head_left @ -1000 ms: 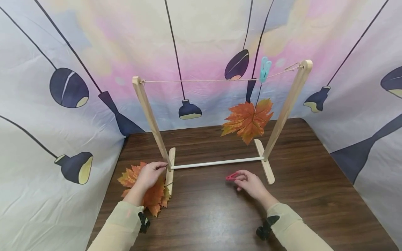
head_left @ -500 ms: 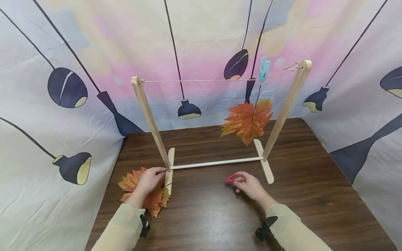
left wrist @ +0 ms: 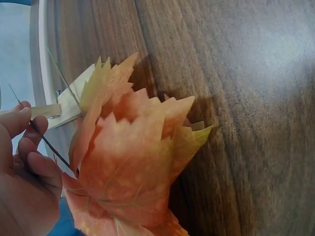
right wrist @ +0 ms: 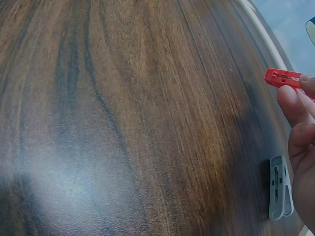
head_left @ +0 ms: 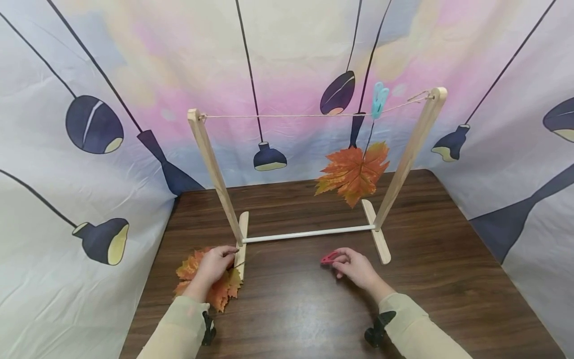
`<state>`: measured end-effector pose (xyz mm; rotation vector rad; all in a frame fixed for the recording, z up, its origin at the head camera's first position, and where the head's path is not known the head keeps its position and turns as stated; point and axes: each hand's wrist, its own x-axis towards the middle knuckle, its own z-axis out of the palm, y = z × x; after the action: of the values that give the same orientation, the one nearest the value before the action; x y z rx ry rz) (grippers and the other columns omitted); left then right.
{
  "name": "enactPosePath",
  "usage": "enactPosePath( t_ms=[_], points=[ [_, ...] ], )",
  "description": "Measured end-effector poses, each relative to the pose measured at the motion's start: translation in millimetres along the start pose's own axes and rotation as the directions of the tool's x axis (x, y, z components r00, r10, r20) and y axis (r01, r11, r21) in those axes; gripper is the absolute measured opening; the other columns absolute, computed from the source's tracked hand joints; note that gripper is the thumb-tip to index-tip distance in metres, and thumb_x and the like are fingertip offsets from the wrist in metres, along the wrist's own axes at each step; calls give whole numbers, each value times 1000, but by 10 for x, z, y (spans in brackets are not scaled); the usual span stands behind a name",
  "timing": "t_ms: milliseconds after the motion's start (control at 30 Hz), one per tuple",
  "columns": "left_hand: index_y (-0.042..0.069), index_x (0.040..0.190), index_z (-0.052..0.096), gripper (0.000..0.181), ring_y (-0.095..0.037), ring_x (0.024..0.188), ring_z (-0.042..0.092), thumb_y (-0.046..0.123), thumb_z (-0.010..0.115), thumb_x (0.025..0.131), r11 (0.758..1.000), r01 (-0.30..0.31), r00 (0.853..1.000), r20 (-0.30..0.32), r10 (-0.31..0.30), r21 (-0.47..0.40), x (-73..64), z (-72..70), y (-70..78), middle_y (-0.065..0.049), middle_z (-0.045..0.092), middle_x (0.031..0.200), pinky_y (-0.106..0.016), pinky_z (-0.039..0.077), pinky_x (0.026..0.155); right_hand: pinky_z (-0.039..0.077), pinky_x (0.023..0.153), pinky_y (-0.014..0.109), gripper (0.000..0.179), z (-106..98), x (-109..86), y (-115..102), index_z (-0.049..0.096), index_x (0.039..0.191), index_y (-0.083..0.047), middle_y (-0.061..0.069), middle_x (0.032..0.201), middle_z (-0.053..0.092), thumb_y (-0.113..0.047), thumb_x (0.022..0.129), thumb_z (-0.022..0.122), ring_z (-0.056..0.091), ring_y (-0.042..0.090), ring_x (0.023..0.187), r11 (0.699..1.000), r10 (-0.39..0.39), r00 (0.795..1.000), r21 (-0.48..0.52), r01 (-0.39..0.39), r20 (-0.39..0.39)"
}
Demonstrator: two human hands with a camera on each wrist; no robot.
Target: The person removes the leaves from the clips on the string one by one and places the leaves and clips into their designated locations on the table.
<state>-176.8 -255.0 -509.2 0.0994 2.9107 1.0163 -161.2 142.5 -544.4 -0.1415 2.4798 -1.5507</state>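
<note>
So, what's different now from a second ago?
The left fingers, pinching a leaf stem, have drawn slightly toward the person, the lower leaves shifting too. The right fingers, holding the red clothespin, eased marginally the same way. I see no new grip or release. The hung leaf, blue clothespin and wooden frame stayed put.

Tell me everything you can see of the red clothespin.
The red clothespin is small and looks like plastic, with slots and what seems a metal spring in its middle. The thumb and fingers of the right hand pinch one end, partly hiding it; the other end points leftward, with nothing clamped in it. It is on the person's side of the stand's white rod.
</note>
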Motion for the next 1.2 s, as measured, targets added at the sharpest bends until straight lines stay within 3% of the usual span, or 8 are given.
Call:
enactPosePath(
  t_ms=[600,800,1000,1200],
  points=[
    [6,104,71,19,-35,105,58,11,59,90,999,-10,1000,29,8,51,-15,102,-76,-15,65,109,-51,43,89,40,47,24,34,50,-47,25,55,118,0,2,84,67,-10,87,66,62,16,60,999,45,999,0,-45,8],
    [5,102,71,17,-41,115,51,10,59,90,999,-7,999,34,5,49,-16,154,-58,-15,66,108,-54,39,93,38,44,23,37,72,-81,34,54,120,1,2,85,67,-12,87,66,59,16,58,998,60,998,-4,-60,12],
    [6,101,71,17,-35,104,59,11,59,91,999,-1,999,35,0,36,-16,177,-61,-12,67,105,-52,43,88,38,43,22,36,74,-86,31,54,121,0,3,86,67,-11,88,65,58,16,57,997,80,997,13,-80,8],
    [4,100,71,17,-36,104,58,11,59,90,1000,-14,1000,15,13,22,1,180,-65,-13,68,104,-52,43,88,38,44,22,36,79,-71,35,55,120,0,2,85,67,-11,87,66,61,16,60,996,85,996,6,-85,6]
  ],
)
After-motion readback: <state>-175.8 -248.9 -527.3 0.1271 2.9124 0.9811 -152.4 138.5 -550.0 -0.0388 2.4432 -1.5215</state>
